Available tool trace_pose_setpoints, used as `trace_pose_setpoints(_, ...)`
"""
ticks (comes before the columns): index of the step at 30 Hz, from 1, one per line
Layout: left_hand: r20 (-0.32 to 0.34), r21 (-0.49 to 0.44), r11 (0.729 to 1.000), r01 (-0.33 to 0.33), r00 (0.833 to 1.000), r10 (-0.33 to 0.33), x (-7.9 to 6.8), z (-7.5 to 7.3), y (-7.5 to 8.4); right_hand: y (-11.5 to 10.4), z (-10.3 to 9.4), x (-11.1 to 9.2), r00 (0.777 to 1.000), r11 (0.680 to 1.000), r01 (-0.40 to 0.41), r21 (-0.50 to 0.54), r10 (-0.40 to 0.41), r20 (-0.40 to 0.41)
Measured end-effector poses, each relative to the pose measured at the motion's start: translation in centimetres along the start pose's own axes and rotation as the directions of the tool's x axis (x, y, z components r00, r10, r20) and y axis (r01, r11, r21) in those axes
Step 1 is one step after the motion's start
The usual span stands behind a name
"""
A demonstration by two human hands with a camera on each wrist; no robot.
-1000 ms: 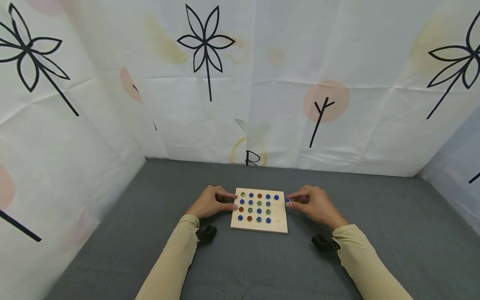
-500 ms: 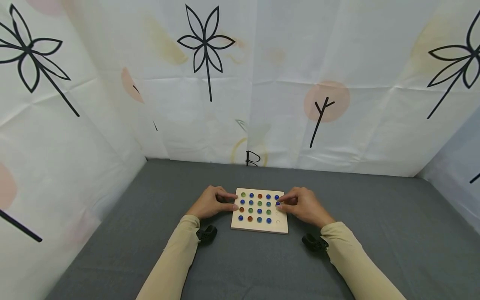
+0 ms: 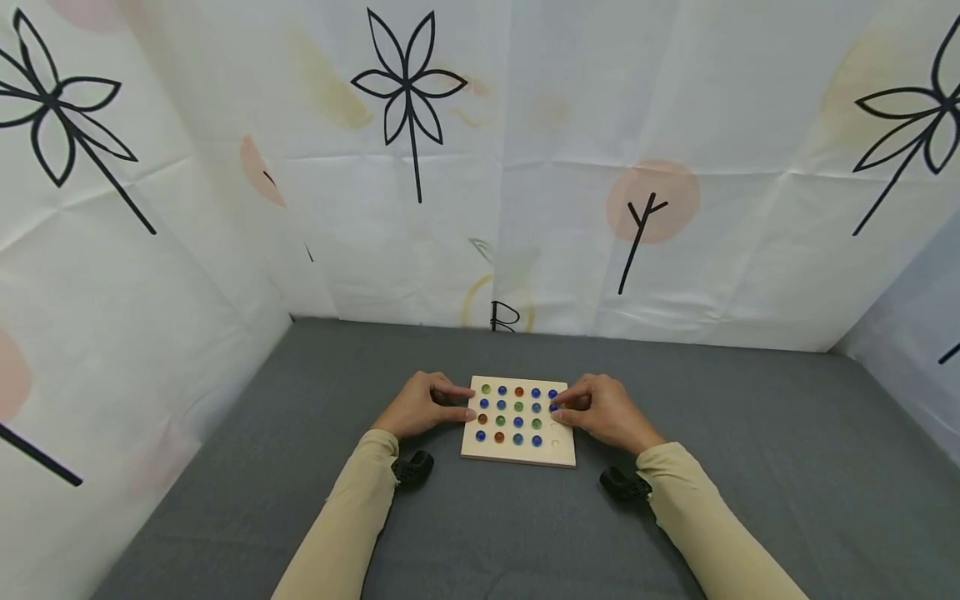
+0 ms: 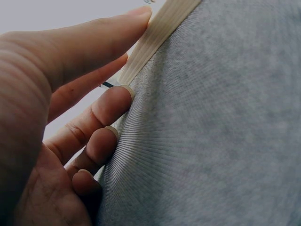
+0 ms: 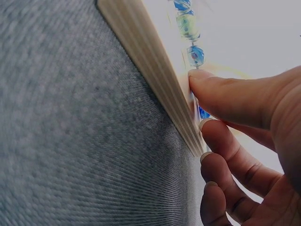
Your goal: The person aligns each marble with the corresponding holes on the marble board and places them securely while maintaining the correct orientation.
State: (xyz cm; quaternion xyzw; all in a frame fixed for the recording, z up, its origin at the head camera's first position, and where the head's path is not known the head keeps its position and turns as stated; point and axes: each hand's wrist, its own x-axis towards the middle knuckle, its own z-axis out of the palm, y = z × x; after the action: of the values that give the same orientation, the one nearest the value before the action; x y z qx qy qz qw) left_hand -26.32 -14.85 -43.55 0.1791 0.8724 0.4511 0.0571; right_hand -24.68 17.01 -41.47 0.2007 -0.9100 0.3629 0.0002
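Observation:
A pale wooden board [image 3: 517, 452] with rows of round hollows lies on the grey cloth. Blue, green and amber glass marbles sit in most hollows. My left hand [image 3: 425, 406] rests its thumb and index finger, apart and fairly straight, on the board's left edge. The other fingers bend near the cloth in the left wrist view. With thumb and index finger, my right hand [image 3: 606, 412] pinches a blue marble [image 3: 554, 408] at the second hollow of the rightmost column. Behind the right thumb, in the right wrist view, that marble is partly hidden. A bare hollow [image 3: 555, 443] shows below it.
Grey cloth [image 3: 480, 525] covers the table around the board. White fabric [image 3: 555, 108] printed with black flowers hangs behind and at the sides. A black wrist camera [image 3: 414, 468] sits at the left wrist, another camera [image 3: 624, 484] at the right.
My right hand has moved left from beside the board's right edge, bringing the blue marble over the rightmost column. My left hand and the board have stayed in place.

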Motion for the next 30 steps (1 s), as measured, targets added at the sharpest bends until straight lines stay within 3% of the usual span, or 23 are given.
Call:
trace_pose_setpoints(16,-0.003,0.002,1.0,-0.006,1.0,0.006,0.0,-0.1,0.0,0.3,-0.1,-0.2,1.0,1.0,0.01,-0.006,-0.01,-0.022)
trace_pose_setpoints(30,-0.001,-0.003,1.0,-0.012,1.0,0.012,0.0,-0.1,-0.1,1.7,-2.1,-1.5,0.998,0.999,0.017,-0.033,-0.019,-0.068)
